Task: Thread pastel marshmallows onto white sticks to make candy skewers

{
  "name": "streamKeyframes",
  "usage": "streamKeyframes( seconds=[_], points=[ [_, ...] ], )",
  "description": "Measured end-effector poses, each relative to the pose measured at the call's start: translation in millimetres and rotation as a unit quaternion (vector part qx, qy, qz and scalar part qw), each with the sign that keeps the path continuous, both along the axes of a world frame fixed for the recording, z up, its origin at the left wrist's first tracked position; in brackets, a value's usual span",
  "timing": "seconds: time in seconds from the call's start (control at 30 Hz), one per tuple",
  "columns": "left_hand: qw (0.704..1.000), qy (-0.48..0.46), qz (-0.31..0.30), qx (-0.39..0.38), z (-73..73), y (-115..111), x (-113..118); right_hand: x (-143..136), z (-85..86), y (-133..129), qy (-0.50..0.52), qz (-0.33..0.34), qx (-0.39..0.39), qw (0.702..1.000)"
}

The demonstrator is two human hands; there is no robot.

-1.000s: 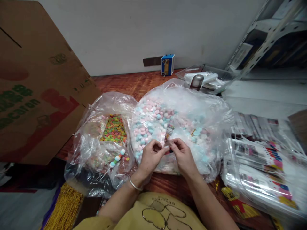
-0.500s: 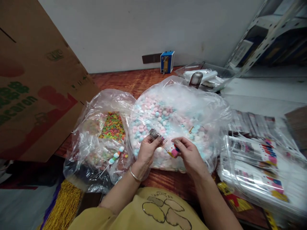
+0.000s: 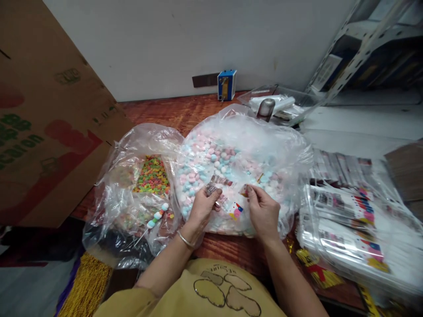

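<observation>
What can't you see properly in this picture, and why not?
All in the head view:
- The tiny words on the printed wrapper in the left hand: too small and blurry.
- Whether the printed bit at the right hand joins it: the see-through plastic blurs into the sweets behind.
- The sweets at the back of the big bag: cloudy plastic hides them.
- The rest of the cardboard box: the left edge cuts it off.

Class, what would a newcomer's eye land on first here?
Probably the big plastic bag of pink, blue and white marshmallow-like balls in the centre, with the left hand and right hand pinching printed packaging above it. To its left, a smaller bag shows bright ring-shaped sweets; a large cardboard box looms at far left.
</observation>
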State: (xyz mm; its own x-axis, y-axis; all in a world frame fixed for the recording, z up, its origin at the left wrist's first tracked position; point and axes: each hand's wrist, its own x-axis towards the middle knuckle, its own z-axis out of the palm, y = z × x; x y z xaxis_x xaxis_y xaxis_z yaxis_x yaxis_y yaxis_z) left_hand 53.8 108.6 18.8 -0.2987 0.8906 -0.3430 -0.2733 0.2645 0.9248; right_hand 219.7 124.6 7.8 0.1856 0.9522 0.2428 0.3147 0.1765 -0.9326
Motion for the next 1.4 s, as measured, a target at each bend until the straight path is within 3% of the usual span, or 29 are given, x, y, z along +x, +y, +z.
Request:
streamKeyframes(
  seconds=[0.07,0.13,0.2,0.27,0.33,0.4,0.47,0.5,0.6,0.7,0.8,1.07,1.27,1.4],
  points=[
    [1.000,0.028,-0.014,-0.001,3.4,-3,-1,8,3.1,7,0.013,-0.046,0.017,0.999],
    [0.991,0.124,0.012,0.048,10.5,-9,-2,15,7.6,11,0.033,-0.079,0.024,0.996],
    [0.957,0.245,0.078,0.133,19.6,-17,-3,21,12.4,11,0.061,-0.093,0.024,0.993],
    [0.932,0.292,0.104,0.190,27.9,-26,-2,22,16.3,8,0.130,-0.067,0.009,0.989],
    [0.962,0.220,0.020,0.163,32.6,-33,0,19,19.2,2,0.225,-0.001,-0.017,0.974],
    [0.987,0.040,-0.131,0.081,32.2,-36,5,14,22.1,-5,0.284,0.072,-0.044,0.955],
    [0.962,-0.165,-0.216,0.022,27.5,-36,11,10,26.4,-12,0.285,0.145,-0.072,0.945],
    [0.944,-0.246,-0.218,0.016,24.5,-35,14,10,29.1,-15,0.273,0.179,-0.086,0.941],
    [0.927,-0.349,-0.128,0.045,18.9,-30,21,8,36.9,-21,0.240,0.243,-0.119,0.933],
    [0.942,-0.327,-0.024,0.068,21.6,-26,27,4,38.4,-25,0.231,0.224,-0.112,0.940],
    [0.952,-0.296,0.034,0.076,26.9,-26,29,-5,32.7,-30,0.218,0.200,-0.096,0.950],
    [0.989,-0.073,0.074,0.101,17.1,-37,17,-13,25.2,-41,0.148,0.166,-0.082,0.971],
    [0.983,-0.131,0.097,0.090,17.9,-35,18,-13,25.3,-46,0.143,0.181,-0.099,0.968],
    [0.975,-0.152,0.119,0.111,17.5,-36,12,-10,28.1,-51,0.162,0.155,-0.061,0.973]
  ],
)
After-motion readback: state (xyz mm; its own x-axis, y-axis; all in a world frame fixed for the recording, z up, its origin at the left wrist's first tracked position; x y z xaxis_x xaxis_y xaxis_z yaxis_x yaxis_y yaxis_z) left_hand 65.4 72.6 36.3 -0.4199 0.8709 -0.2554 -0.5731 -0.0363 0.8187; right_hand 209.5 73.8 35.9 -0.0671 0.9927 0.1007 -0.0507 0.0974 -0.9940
